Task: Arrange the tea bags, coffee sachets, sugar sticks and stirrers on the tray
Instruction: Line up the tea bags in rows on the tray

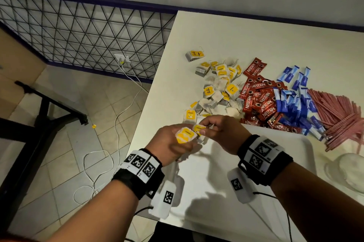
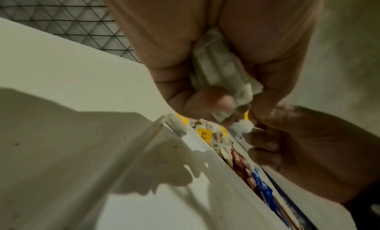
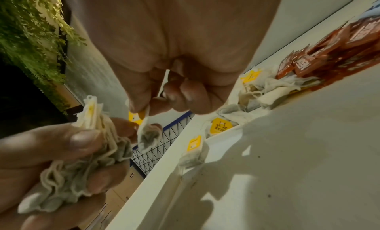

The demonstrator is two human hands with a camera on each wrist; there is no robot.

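Note:
My left hand (image 1: 177, 140) grips a bundle of tea bags (image 1: 185, 135) with yellow tags, held just above the white tray's (image 1: 214, 180) far left corner. In the left wrist view the bundle (image 2: 222, 71) is crumpled between thumb and fingers. My right hand (image 1: 204, 126) pinches a single tea bag (image 1: 199, 129) by its tag, right beside the bundle. The right wrist view shows that bag (image 3: 148, 136) dangling under my fingertips (image 3: 141, 106). Beyond the tray lie heaps of tea bags (image 1: 218, 88), red coffee sachets (image 1: 260, 101), blue sugar sticks (image 1: 295, 101) and red stirrers (image 1: 338, 115).
One tea bag (image 1: 190, 115) lies at the tray's far edge. A clear plastic wrapper (image 1: 346, 170) sits right of the tray. The table's left edge (image 1: 149, 103) drops to a tiled floor with a white cable (image 1: 118, 123). A wire grid fence (image 1: 78, 31) runs behind.

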